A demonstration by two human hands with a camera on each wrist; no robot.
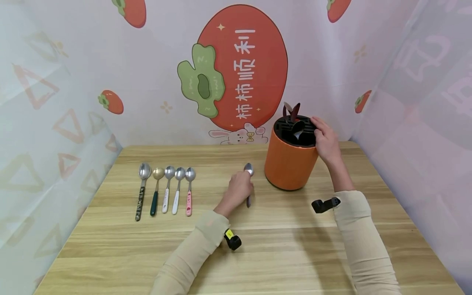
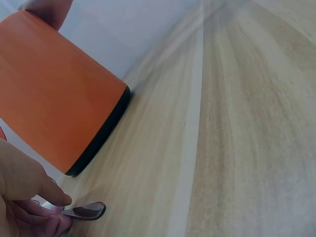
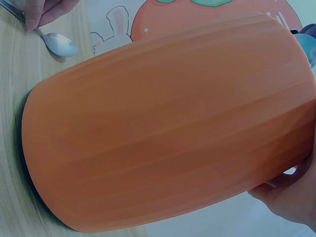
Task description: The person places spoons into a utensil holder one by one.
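Observation:
My left hand (image 1: 239, 188) pinches a metal spoon (image 1: 248, 168) around the middle of its handle, at the tabletop left of the orange utensil holder (image 1: 289, 166). The spoon's bowl (image 3: 61, 45) points away from me, and its handle end (image 2: 90, 211) shows in the left wrist view. At the holder's right side, my right hand (image 1: 326, 141) grips the upper rim, fingers over the top edge. Several utensils (image 1: 295, 112) with shiny, dark reddish reflections stand in the holder's black slotted top; their lower parts are hidden.
Several spoons lie in a row on the left: a large one with a patterned dark handle (image 1: 140, 200), a gold one with a green handle (image 1: 154, 203), ones with white handles (image 1: 175, 203), and a pink-handled one (image 1: 189, 200). A printed cloth (image 1: 313, 49) backs the wooden table (image 1: 269, 262).

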